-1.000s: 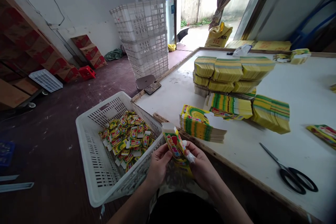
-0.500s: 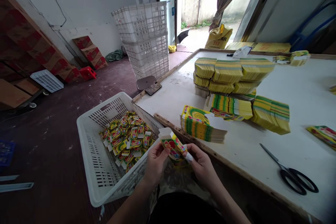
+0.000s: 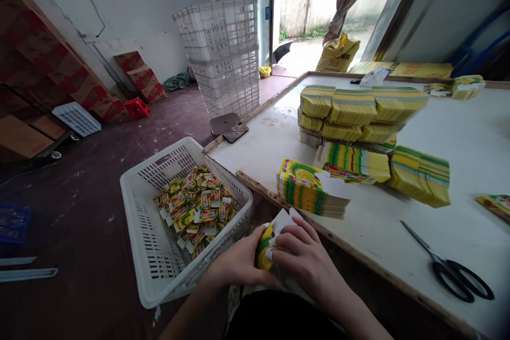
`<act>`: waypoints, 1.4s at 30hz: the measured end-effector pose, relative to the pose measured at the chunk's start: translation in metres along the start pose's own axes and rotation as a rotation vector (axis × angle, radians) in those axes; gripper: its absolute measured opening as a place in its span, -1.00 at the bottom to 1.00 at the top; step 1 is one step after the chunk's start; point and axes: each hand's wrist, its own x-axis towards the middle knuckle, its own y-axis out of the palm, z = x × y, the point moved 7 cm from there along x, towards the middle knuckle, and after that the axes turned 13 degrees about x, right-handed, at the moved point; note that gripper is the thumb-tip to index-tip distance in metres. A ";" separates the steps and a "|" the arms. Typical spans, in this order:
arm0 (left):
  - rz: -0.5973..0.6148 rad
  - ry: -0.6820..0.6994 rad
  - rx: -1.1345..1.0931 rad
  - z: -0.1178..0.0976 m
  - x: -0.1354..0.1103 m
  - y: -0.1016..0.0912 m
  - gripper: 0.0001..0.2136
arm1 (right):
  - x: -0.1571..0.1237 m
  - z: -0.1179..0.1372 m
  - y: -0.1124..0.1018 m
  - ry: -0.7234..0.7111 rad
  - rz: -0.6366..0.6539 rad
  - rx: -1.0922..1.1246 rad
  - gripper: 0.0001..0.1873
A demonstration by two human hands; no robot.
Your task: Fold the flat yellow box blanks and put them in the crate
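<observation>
A small yellow and green printed carton (image 3: 263,255) with white flaps is between my hands, in front of the table's near edge. My left hand (image 3: 243,263) is closed round its left side. My right hand (image 3: 300,255) curls its fingers over the carton's right side and open white end, covering much of it. Just beyond, a stack of flat printed cartons (image 3: 306,188) lies on the table. To the left, a white plastic crate (image 3: 139,234) holds a heap of small folded cartons (image 3: 195,207).
Bundles of flat yellow cartons (image 3: 358,103) are piled on the white table (image 3: 382,244). Black-handled scissors (image 3: 446,268) lie at the right. A phone (image 3: 236,132) rests at the table corner near a stool (image 3: 223,123). Tall white crates (image 3: 227,58) stand behind.
The carton has turned, now showing its yellow and green side and white end. My right hand has closed over it, and both hands have come nearer my body. The view shifted slightly.
</observation>
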 end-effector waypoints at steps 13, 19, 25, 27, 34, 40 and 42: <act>-0.274 0.223 0.461 -0.028 -0.002 0.024 -0.24 | -0.033 -0.049 0.051 0.931 -0.322 1.231 -0.37; -0.315 0.180 0.453 -0.029 0.001 0.015 -0.38 | -0.030 -0.052 0.038 0.780 -0.350 0.944 -0.37; -0.351 0.173 0.457 -0.022 0.008 0.013 -0.44 | -0.023 -0.028 0.042 0.343 -0.125 0.453 -0.35; -0.433 0.139 0.474 -0.021 0.007 0.008 -0.40 | -0.023 -0.032 0.038 0.303 -0.196 0.377 -0.35; -0.476 0.003 0.561 -0.023 -0.003 -0.013 -0.43 | -0.017 -0.038 0.030 0.269 -0.102 0.296 -0.54; -0.366 -0.001 0.509 -0.023 -0.004 -0.014 -0.27 | -0.009 -0.038 0.014 0.344 0.099 0.333 -0.73; -0.353 0.000 0.505 -0.022 -0.005 -0.014 -0.24 | -0.007 -0.036 0.007 0.356 0.157 0.372 -0.79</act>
